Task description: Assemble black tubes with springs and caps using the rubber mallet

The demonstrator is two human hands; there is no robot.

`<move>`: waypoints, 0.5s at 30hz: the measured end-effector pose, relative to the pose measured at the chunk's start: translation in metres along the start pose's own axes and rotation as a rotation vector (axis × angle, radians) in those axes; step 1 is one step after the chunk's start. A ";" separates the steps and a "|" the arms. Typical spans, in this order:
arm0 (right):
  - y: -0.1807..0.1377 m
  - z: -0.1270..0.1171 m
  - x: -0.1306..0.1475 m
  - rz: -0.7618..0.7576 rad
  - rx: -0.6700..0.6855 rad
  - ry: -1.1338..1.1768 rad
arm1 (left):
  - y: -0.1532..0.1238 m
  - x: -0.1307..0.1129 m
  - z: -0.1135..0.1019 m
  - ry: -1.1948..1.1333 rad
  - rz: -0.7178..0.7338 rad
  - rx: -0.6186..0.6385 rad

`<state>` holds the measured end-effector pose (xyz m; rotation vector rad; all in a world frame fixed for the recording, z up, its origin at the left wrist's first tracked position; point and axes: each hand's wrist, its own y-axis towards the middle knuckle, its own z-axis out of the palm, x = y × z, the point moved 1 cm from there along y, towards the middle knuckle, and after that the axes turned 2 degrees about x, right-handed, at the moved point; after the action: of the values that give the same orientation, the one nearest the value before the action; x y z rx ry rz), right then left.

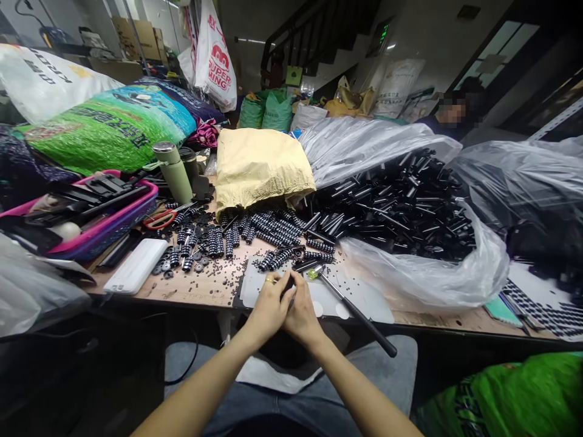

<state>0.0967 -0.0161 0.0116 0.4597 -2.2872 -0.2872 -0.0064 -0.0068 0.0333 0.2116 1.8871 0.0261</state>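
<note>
My left hand (268,308) and my right hand (301,312) meet at the near table edge, fingers pinched together around a small black part (288,284) held between them. A ring shows on my left hand. Just right of my hands lies a small hammer (350,308) with a black handle pointing toward me. Ahead of my hands, several black ribbed cylinders (273,229) and small black washers (200,255) are scattered over the wooden table (195,290). A white sheet (364,300) lies under my hands.
A clear plastic bag of black tubes (396,206) spills at right. A yellow sack (259,164), green flask (175,173), pink tray (104,227), scissors (159,220) and white power bank (136,266) stand left. A person (455,112) sits beyond the bags.
</note>
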 end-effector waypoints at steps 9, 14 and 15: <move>-0.008 -0.040 -0.011 0.159 0.278 -0.177 | -0.016 0.040 -0.008 0.804 0.288 0.061; 0.026 -0.040 -0.041 0.124 0.271 -0.111 | -0.015 0.044 -0.016 0.795 0.382 0.069; 0.037 -0.037 -0.045 0.112 0.251 -0.115 | -0.014 0.044 -0.015 0.781 0.392 0.065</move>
<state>0.1434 0.0333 0.0197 0.4486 -2.4631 0.0311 -0.0358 -0.0122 -0.0054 0.6921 2.5907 0.3586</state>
